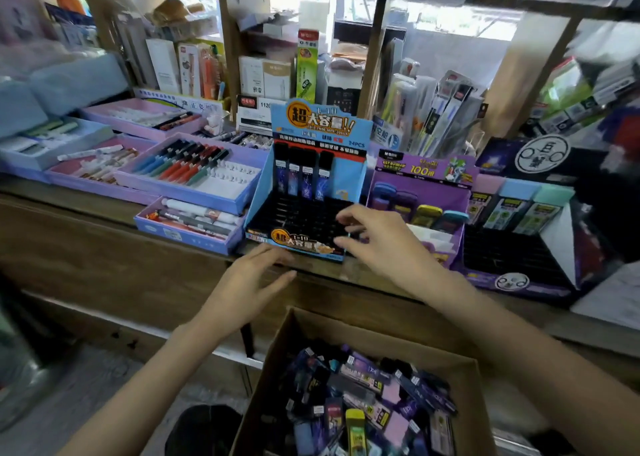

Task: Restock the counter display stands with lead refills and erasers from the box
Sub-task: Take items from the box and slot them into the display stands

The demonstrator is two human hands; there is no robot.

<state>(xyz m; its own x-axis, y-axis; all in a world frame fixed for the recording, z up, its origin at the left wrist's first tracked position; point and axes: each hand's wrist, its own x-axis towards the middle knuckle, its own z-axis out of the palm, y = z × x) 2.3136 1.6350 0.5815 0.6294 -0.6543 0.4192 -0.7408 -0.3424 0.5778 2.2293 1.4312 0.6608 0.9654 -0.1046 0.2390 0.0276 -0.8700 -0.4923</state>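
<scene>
A blue lead-refill display stand (263, 192) sits at the counter's front edge, with several dark refill cases (304, 175) in its back row and empty black slots in front. My right hand (377, 237) hovers over its front right corner, fingers spread, holding nothing. My left hand (249, 282) reaches toward the stand's front left base with straight fingers. A purple eraser stand (460, 195) holds several erasers to the right. An open cardboard box (287, 344) full of refill cases and erasers stands below.
Purple and blue trays of pens (194, 175) fill the counter on the left. A dark refill display stand (512, 247) stands at the right. Shelves of boxed stationery (304, 64) rise behind. The wooden counter edge (104, 220) runs across the view.
</scene>
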